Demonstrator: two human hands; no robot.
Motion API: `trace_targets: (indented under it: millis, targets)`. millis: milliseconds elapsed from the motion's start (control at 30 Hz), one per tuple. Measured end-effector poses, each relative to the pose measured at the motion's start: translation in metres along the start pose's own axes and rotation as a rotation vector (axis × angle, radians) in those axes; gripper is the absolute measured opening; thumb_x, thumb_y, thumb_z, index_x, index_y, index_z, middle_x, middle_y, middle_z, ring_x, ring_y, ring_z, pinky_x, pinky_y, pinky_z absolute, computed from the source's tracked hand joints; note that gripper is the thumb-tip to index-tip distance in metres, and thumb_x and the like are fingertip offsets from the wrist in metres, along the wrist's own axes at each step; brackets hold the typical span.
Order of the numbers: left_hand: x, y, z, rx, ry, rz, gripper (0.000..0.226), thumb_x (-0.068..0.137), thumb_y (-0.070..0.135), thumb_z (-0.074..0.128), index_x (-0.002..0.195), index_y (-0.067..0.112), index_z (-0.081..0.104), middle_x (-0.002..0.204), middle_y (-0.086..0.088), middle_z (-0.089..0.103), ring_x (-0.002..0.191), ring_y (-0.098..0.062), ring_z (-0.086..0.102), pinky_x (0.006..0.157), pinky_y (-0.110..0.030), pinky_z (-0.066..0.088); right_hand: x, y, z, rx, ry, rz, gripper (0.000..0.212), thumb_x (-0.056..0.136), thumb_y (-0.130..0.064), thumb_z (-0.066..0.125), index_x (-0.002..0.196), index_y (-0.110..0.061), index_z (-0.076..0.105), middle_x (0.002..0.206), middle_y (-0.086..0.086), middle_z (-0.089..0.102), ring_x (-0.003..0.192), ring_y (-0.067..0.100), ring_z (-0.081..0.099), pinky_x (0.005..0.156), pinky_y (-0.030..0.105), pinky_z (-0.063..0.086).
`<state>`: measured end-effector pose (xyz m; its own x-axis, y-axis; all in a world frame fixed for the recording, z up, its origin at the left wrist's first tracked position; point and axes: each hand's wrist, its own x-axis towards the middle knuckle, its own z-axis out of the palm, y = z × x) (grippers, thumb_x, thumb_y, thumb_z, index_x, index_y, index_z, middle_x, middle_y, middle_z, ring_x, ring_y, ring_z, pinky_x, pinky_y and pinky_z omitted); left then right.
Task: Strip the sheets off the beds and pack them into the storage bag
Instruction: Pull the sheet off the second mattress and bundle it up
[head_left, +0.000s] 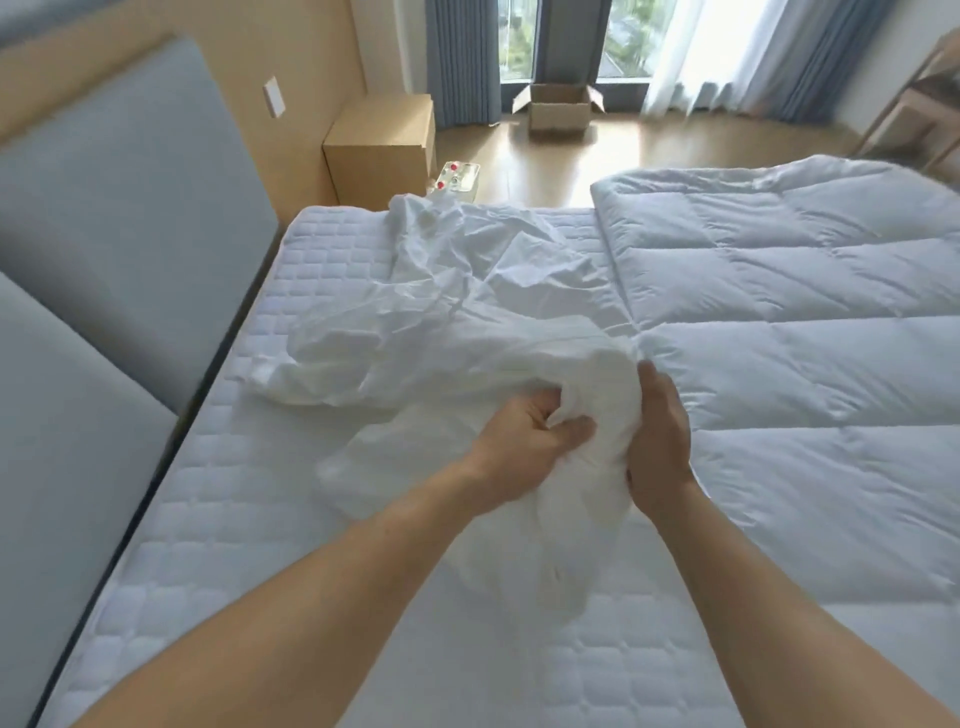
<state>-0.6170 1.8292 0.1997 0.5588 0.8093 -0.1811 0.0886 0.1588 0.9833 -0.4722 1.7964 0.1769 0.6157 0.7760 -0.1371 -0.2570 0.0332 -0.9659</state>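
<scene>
Bare mattress (234, 545) — crumpled sheet (467, 322) bunched between left hand (524, 441) and right hand (662, 436), both gripping it.

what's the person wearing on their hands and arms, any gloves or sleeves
Nothing that shows: the left hand and right hand are bare, with no gloves, rings or watch. Both forearms are uncovered as far as the frame's lower edge, so no sleeve is visible.

Grey headboard (130, 208) left; wooden nightstand (382, 150) far left; open box (558, 111) on wood floor (571, 161) by bright, blue-curtained window (621, 41).
</scene>
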Motion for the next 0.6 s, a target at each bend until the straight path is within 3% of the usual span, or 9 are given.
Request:
trace_targets:
  millis: [67,133,233,300,433,533,600]
  targets:
    - [-0.001,-0.011,0.021,-0.002,-0.005,-0.071,0.024,0.078,0.022,0.070,0.097,0.008,0.074,0.100,-0.014,0.074,0.098,-0.036,0.069,0.089,-0.046,0.054,0.000,-0.004,-0.028,-0.081,-0.038,-0.002,0.050,0.069,-0.066,0.062,0.096,-0.025,0.064,0.085,-0.012,0.069,0.082,0.007,0.064,0.075,0.025,0.052]
    - [-0.005,-0.044,0.032,0.126,0.052,-0.191,0.027,0.075,0.026,0.069,0.095,0.008,0.073,0.097,-0.013,0.074,0.089,-0.033,0.070,0.082,-0.044,0.055,-0.003,0.011,-0.048,-0.276,-0.083,0.044,0.062,0.064,-0.073,0.062,0.111,-0.033,0.063,0.105,-0.011,0.068,0.098,0.008,0.063,0.084,0.024,0.047]
    - [-0.026,-0.106,0.022,0.443,0.091,-0.461,0.014,0.083,0.021,0.064,0.097,0.017,0.068,0.093,-0.004,0.070,0.080,-0.020,0.067,0.077,-0.036,0.054,-0.013,0.058,-0.068,-0.634,-0.173,0.175,0.076,0.080,-0.064,0.068,0.145,-0.032,0.045,0.142,0.001,0.054,0.129,0.019,0.051,0.102,0.033,0.041]
    - [-0.036,-0.134,0.001,0.570,0.202,-0.567,0.032,0.085,0.025,0.064,0.115,0.016,0.061,0.104,0.001,0.066,0.093,-0.019,0.065,0.086,-0.034,0.053,-0.025,0.095,-0.075,-0.871,-0.250,0.240,0.079,0.084,-0.059,0.066,0.152,-0.036,0.033,0.151,0.000,0.043,0.138,0.023,0.040,0.109,0.041,0.035]
    - [-0.013,-0.147,-0.038,0.763,0.441,-0.410,0.055,0.087,0.037,0.057,0.138,0.021,0.044,0.139,0.001,0.050,0.122,-0.022,0.050,0.098,-0.037,0.042,-0.046,0.165,-0.083,-1.318,-0.463,0.249,0.078,0.088,-0.063,0.048,0.154,-0.052,0.008,0.166,-0.007,-0.001,0.151,0.018,0.003,0.117,0.052,0.019]
    - [0.019,-0.152,-0.039,0.938,0.331,-0.247,0.060,0.093,0.038,0.050,0.149,0.022,0.034,0.153,-0.001,0.035,0.140,-0.024,0.029,0.112,-0.039,0.025,-0.067,0.210,-0.087,-1.395,-0.753,0.242,0.068,0.094,-0.060,0.045,0.154,-0.049,0.015,0.167,-0.005,-0.006,0.152,0.021,0.004,0.119,0.043,0.022]
    - [0.029,-0.167,-0.030,1.027,0.185,-0.254,0.059,0.097,0.041,0.043,0.152,0.025,0.028,0.160,-0.002,0.022,0.146,-0.024,0.018,0.117,-0.039,0.017,-0.084,0.229,-0.089,-1.414,-0.887,0.285,0.064,0.095,-0.057,0.047,0.152,-0.045,0.023,0.167,-0.004,-0.006,0.152,0.023,0.004,0.118,0.045,0.027]
